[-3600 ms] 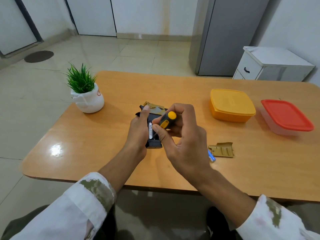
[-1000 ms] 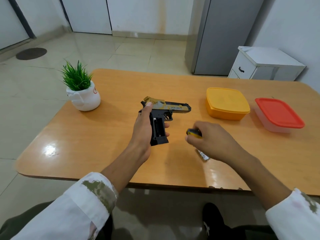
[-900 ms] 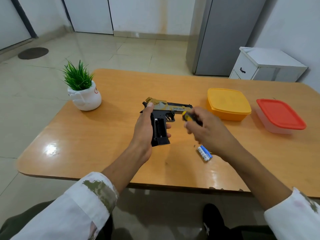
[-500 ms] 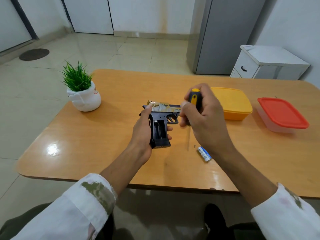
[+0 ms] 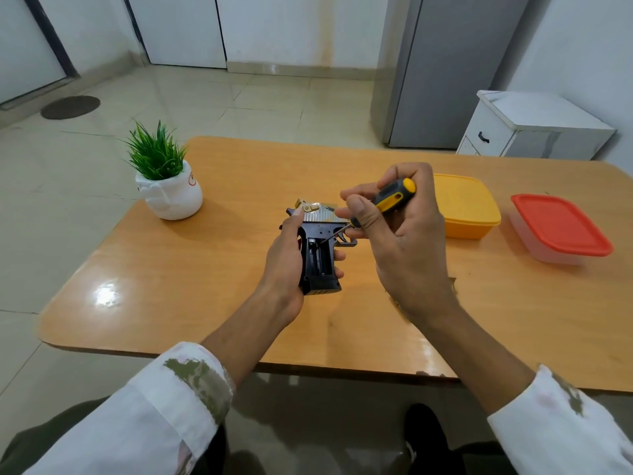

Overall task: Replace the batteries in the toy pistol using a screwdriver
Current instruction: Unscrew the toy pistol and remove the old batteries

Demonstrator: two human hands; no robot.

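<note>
Right hand: pinched the screwdriver between thumb and curled fingers, with the shaft slanted down-left and the tip at the open battery bay.
Left hand: wrapped round the grip of the toy pistol, held over the table.
Done: the bay lay exposed, so its cover was evidently off.
Left: likely fitting fresh cells and screwing the cover back; whether a cell sat inside could not be told.
Beyond: the yellow box and the red-lidded box stood to the right, apart.

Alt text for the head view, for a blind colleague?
The left hand grips a toy pistol, its battery compartment open; the right hand holds a screwdriver, tip at that opening. A potted plant, a yellow box and a red-lidded box share the table.
</note>
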